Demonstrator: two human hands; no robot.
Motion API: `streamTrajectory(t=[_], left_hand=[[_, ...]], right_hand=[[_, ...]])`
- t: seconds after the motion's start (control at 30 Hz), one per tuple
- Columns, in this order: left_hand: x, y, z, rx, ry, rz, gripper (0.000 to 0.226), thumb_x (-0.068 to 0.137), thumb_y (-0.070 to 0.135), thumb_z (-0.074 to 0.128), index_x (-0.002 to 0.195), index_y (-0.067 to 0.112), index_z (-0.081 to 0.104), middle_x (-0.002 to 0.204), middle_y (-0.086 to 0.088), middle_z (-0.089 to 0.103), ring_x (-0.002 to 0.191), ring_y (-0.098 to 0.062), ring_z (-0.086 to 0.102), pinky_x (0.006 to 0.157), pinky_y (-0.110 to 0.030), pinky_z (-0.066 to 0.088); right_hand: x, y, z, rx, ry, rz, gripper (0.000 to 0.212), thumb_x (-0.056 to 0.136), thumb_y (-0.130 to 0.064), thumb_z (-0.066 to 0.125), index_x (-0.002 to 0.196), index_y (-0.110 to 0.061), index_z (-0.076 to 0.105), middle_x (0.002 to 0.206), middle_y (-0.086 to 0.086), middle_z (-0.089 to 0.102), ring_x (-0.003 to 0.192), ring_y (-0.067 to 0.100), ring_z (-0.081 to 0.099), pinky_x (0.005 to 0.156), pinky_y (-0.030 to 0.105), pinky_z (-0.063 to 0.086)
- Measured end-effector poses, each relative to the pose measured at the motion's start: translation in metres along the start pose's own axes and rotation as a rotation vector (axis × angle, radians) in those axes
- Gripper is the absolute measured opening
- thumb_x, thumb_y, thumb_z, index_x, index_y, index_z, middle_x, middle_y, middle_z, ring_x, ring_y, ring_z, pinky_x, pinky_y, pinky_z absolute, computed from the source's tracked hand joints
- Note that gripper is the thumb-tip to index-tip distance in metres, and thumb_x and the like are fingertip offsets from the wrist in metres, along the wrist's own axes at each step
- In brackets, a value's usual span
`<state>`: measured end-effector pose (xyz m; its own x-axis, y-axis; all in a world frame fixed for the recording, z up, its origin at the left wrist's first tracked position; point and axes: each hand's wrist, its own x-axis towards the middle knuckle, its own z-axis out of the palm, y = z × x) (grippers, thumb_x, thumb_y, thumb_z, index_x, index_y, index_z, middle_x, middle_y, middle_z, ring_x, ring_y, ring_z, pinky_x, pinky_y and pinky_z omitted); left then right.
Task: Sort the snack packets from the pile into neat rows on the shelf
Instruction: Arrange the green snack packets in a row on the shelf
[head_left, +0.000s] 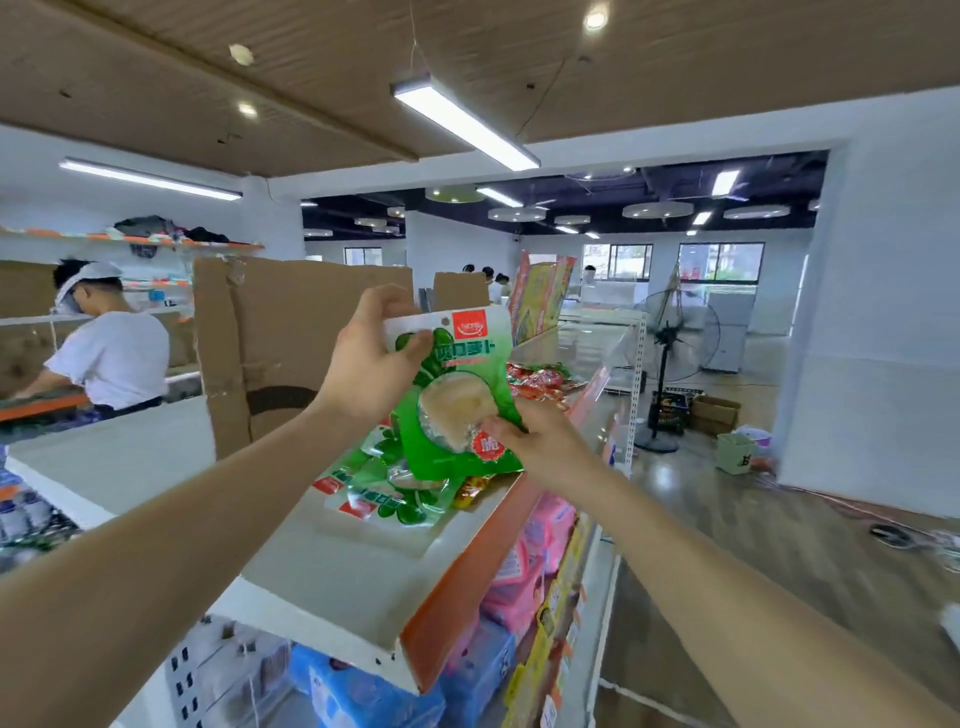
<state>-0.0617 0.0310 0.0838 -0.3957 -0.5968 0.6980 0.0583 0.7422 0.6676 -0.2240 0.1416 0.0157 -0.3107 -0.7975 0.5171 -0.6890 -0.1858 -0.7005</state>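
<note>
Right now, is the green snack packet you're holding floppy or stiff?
Probably floppy: the green snack packet looks like thin film, held by the left hand at its top and the right hand at its bottom. Likely light, as two pinches carry it. Its glossy skin might be slippery.

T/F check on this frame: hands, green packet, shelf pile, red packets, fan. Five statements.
1. The left hand and right hand both hold the raised green packet. True.
2. The raised green packet lies flat on the shelf. False: it is held up above it.
3. Loose green packets lie on the shelf beneath it. True.
4. The red packets lie nearer the camera than the loose green packets. False: farther back.
5. The fan stands on the shelf. False: on the floor.
</note>
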Motion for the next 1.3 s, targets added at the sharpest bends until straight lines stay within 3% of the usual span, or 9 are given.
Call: streamTrajectory(t=[0.07, 0.17, 0.27, 0.33, 0.47, 0.57, 0.73, 0.9, 1.3], left_hand=[[0.002, 0.008, 0.021, -0.149, -0.062, -0.131, 0.036, 0.094, 0.017, 0.064, 0.126, 0.02, 0.047, 0.11, 0.004, 0.061, 0.089, -0.01, 0.063, 0.066, -0.02, 0.05], [0.008, 0.018, 0.058, -0.218, -0.203, -0.167, 0.017, 0.095, 0.011, 0.063, 0.111, 0.016, 0.063, 0.092, 0.001, 0.07, 0.077, -0.012, 0.067, 0.058, -0.019, 0.052], [0.014, 0.03, 0.101, -0.265, -0.324, -0.185, 0.015, 0.092, 0.002, 0.063, 0.103, 0.009, 0.071, 0.088, -0.002, 0.074, 0.07, -0.008, 0.068, 0.055, -0.017, 0.05], [0.019, 0.036, 0.134, -0.277, -0.405, -0.202, 0.022, 0.09, -0.005, 0.062, 0.105, 0.009, 0.072, 0.089, 0.003, 0.076, 0.072, -0.005, 0.07, 0.059, -0.016, 0.053], [0.033, 0.045, 0.21, -0.28, -0.424, -0.218, 0.026, 0.088, -0.01, 0.062, 0.096, 0.013, 0.07, 0.074, 0.014, 0.074, 0.064, 0.0, 0.068, 0.056, -0.015, 0.053], [0.039, 0.049, 0.268, -0.324, -0.374, -0.251, 0.027, 0.087, -0.012, 0.062, 0.089, 0.014, 0.071, 0.073, 0.011, 0.075, 0.065, -0.005, 0.069, 0.059, -0.019, 0.055], [0.042, 0.046, 0.348, -0.387, -0.323, -0.365, 0.015, 0.086, -0.005, 0.069, 0.09, 0.009, 0.074, 0.091, -0.009, 0.076, 0.084, -0.024, 0.069, 0.089, -0.046, 0.057], [0.051, 0.047, 0.4, -0.465, -0.277, -0.435, 0.005, 0.086, 0.004, 0.072, 0.082, 0.001, 0.072, 0.082, -0.014, 0.072, 0.081, -0.028, 0.065, 0.083, -0.042, 0.058], [0.094, -0.015, 0.507, -0.428, -0.233, -0.438, 0.008, 0.086, 0.007, 0.073, 0.083, 0.0, 0.074, 0.087, -0.017, 0.075, 0.079, -0.028, 0.068, 0.089, -0.052, 0.056]], right_hand=[[-0.004, 0.009, -0.024, 0.034, 0.06, 0.017, 0.033, 0.098, -0.015, 0.057, 0.086, -0.045, 0.064, 0.072, -0.033, 0.064, 0.071, -0.014, 0.055, 0.069, 0.012, 0.043], [-0.012, 0.027, -0.063, 0.105, 0.107, 0.021, 0.025, 0.098, -0.007, 0.055, 0.102, -0.027, 0.069, 0.094, -0.023, 0.068, 0.085, -0.016, 0.06, 0.079, 0.008, 0.043], [-0.019, 0.053, -0.101, 0.142, 0.124, 0.062, 0.022, 0.099, -0.011, 0.055, 0.109, -0.024, 0.069, 0.114, 0.005, 0.071, 0.111, 0.019, 0.064, 0.101, 0.035, 0.048], [-0.022, 0.074, -0.127, 0.148, 0.147, 0.093, 0.023, 0.099, -0.013, 0.055, 0.104, -0.031, 0.069, 0.113, 0.004, 0.072, 0.111, 0.025, 0.064, 0.104, 0.044, 0.045], [-0.03, 0.113, -0.185, 0.139, 0.151, 0.129, 0.025, 0.098, -0.014, 0.056, 0.097, -0.036, 0.069, 0.096, -0.015, 0.071, 0.093, 0.004, 0.064, 0.093, 0.029, 0.049], [-0.031, 0.147, -0.232, 0.075, 0.181, 0.156, 0.013, 0.097, -0.019, 0.059, 0.098, -0.022, 0.071, 0.09, -0.005, 0.07, 0.081, 0.006, 0.061, 0.074, 0.026, 0.047], [-0.032, 0.195, -0.293, 0.029, 0.173, 0.229, 0.013, 0.098, -0.016, 0.057, 0.094, -0.018, 0.069, 0.089, 0.007, 0.072, 0.076, 0.011, 0.064, 0.07, 0.03, 0.049], [-0.033, 0.226, -0.322, -0.015, 0.182, 0.259, 0.014, 0.099, -0.017, 0.054, 0.097, -0.014, 0.068, 0.09, 0.003, 0.073, 0.074, 0.005, 0.067, 0.068, 0.022, 0.053], [0.008, 0.327, -0.362, -0.143, 0.259, 0.273, 0.028, 0.1, -0.022, 0.053, 0.082, 0.0, 0.057, 0.085, 0.023, 0.062, 0.079, 0.039, 0.06, 0.078, 0.055, 0.05]])
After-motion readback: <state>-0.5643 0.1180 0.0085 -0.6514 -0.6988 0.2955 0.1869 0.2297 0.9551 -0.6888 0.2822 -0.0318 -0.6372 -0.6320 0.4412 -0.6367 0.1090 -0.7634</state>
